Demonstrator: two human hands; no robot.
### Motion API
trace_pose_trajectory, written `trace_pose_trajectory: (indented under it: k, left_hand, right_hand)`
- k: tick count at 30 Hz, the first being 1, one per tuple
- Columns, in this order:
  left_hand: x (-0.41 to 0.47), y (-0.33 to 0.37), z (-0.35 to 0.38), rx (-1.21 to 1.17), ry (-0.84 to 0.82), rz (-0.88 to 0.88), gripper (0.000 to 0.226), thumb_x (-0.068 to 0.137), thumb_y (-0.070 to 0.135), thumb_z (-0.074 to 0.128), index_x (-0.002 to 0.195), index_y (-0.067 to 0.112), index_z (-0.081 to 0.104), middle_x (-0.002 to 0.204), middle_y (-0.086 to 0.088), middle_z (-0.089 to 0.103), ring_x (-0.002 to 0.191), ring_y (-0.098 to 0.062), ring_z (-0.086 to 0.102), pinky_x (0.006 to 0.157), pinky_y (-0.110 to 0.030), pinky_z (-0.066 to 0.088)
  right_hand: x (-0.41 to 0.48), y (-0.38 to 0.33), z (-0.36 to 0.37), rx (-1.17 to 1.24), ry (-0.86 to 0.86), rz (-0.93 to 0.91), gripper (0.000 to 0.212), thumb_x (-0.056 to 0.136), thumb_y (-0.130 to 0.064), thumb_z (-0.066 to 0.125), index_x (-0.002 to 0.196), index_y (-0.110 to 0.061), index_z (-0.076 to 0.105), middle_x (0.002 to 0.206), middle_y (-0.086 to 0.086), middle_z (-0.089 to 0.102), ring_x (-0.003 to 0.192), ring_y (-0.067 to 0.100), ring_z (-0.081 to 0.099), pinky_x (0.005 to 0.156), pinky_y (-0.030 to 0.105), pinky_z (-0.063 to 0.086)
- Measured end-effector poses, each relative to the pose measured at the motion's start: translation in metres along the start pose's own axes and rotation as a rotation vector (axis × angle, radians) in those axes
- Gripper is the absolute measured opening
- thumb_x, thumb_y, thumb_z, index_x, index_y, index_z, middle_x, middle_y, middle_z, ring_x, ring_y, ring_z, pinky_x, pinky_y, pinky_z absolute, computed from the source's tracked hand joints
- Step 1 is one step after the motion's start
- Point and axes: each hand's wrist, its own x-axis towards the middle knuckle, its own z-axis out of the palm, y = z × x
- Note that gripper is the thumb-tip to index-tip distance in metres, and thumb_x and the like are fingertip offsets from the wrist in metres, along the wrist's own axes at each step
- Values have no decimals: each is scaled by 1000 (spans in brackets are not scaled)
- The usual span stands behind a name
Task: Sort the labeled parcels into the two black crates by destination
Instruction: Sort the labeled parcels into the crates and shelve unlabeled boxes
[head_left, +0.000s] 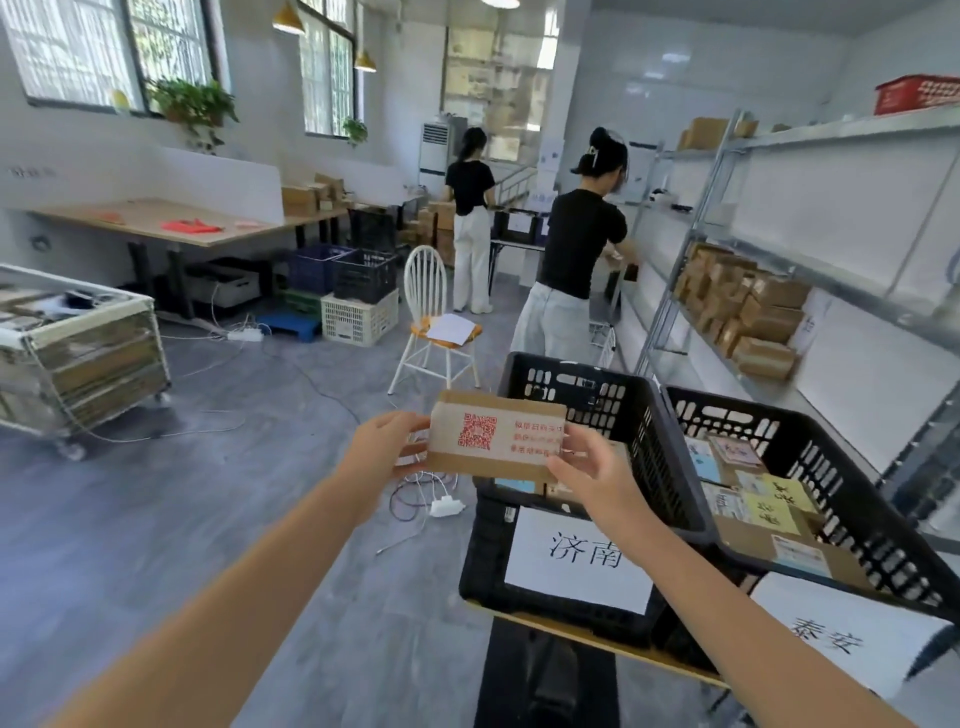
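Parcel (496, 435) sits pinched at its ends in your left hand (387, 449) and right hand (597, 470), just left of the near crate (670, 457); read its label, then choose a crate.

two black crates, one labelled 济南 (587, 447) and one labelled 泰安 (841, 467); one cardboard parcel (496, 435) held up; two hands, left hand (387, 449) and right hand (597, 470); two people, one person nearer (582, 249), one person farther (470, 208); one white chair (428, 296)

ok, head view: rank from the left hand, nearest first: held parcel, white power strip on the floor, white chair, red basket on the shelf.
1. Held parcel, gripped by the left hand.
2. White power strip, just below.
3. White chair, ahead.
4. Red basket, far upper right.
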Motion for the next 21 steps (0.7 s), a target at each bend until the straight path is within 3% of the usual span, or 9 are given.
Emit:
trace_pose_trajectory:
  k: [2, 7, 10, 15, 18, 21]
  left_hand:
    - [-1, 5, 0, -1, 28, 2, 28, 99, 32, 53, 112, 10, 65, 112, -7, 68, 97, -21, 65, 70, -30, 54]
    - [-5, 5, 2, 7, -17, -18, 46, 90, 56, 56, 113, 17, 62, 109, -5, 67, 103, -24, 64, 84, -43, 57]
    - [-3, -2, 6, -40, -51, -38, 51, 85, 52, 65, 110, 8, 56, 109, -5, 69, 104, -26, 66, 81, -44, 59]
    - [1, -8, 18, -123, -66, -43, 33, 87, 32, 71, 97, 12, 45, 95, -6, 76, 85, -21, 73, 67, -34, 60]
    - [3, -13, 26, -130, -159, -45, 40, 86, 31, 72, 113, 11, 50, 101, -10, 75, 89, -24, 73, 80, -37, 60]
    - [6, -18, 34, -131, -221, -32, 46, 87, 30, 71, 128, 25, 48, 95, -7, 76, 89, -26, 74, 89, -40, 57]
  right_hand:
    - [1, -2, 5, 0, 2, -35, 39, 92, -14, 67, 128, -19, 53, 119, -9, 62, 111, 2, 60, 78, 13, 53]
    - [-5, 6, 16, 69, 99, -64, 41, 86, 3, 70, 115, -14, 47, 116, -7, 60, 105, -1, 62, 78, 16, 55]
    - [-8, 15, 19, 92, 130, -86, 50, 83, 7, 71, 118, -18, 46, 118, -10, 58, 107, -2, 60, 82, 15, 53]
    - [-8, 23, 10, 108, 118, -63, 54, 80, 0, 77, 118, -18, 44, 119, -11, 56, 112, -3, 56, 96, 22, 52]
    - [-9, 19, 3, 189, 107, -57, 54, 81, -10, 78, 121, -16, 42, 122, -8, 55, 116, 1, 55, 91, 20, 53]
    - [-10, 12, -6, 247, 121, -21, 48, 87, -24, 72, 123, -18, 41, 121, -8, 56, 113, 2, 55, 78, 10, 51]
